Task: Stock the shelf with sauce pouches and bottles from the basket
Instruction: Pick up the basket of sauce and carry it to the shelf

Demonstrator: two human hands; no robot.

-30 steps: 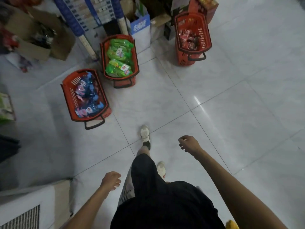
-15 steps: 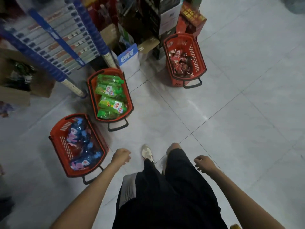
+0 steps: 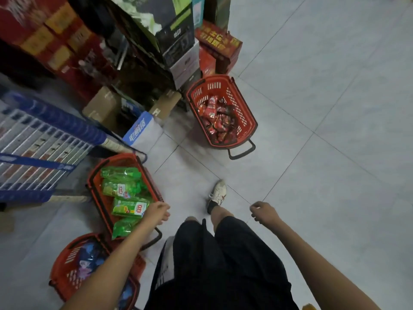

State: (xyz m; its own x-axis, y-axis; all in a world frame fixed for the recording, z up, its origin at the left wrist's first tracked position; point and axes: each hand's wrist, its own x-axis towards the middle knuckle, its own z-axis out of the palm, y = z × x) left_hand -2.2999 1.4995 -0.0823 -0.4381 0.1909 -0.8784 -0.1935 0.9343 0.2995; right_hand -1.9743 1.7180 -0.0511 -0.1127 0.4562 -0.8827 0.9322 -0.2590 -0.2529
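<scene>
Three red baskets stand on the tiled floor. The far one (image 3: 247, 113) holds several red sauce pouches (image 3: 218, 117). The middle basket (image 3: 96, 193) is full of green pouches (image 3: 125, 198). The nearest basket (image 3: 60, 271) holds blue and pink pouches (image 3: 89, 260). My left hand (image 3: 156, 212) hangs over the middle basket's right rim, fingers loosely curled, holding nothing. My right hand (image 3: 262, 212) swings free at the right, loosely curled and empty, well short of the far basket. A shelf with blue price rails (image 3: 44, 139) stands at the left.
Stacked cartons (image 3: 176, 39) and red boxes (image 3: 218, 47) crowd the wall behind the far basket. A blue and white box (image 3: 140, 128) and brown cartons (image 3: 100, 104) sit beside the shelf. My foot in a white shoe (image 3: 218, 191) steps forward. Open floor lies to the right.
I have walked forward: the baskets slid down and nearer in view, and the far basket of red pouches is closer. My left hand swung forward over the green-pouch basket.
</scene>
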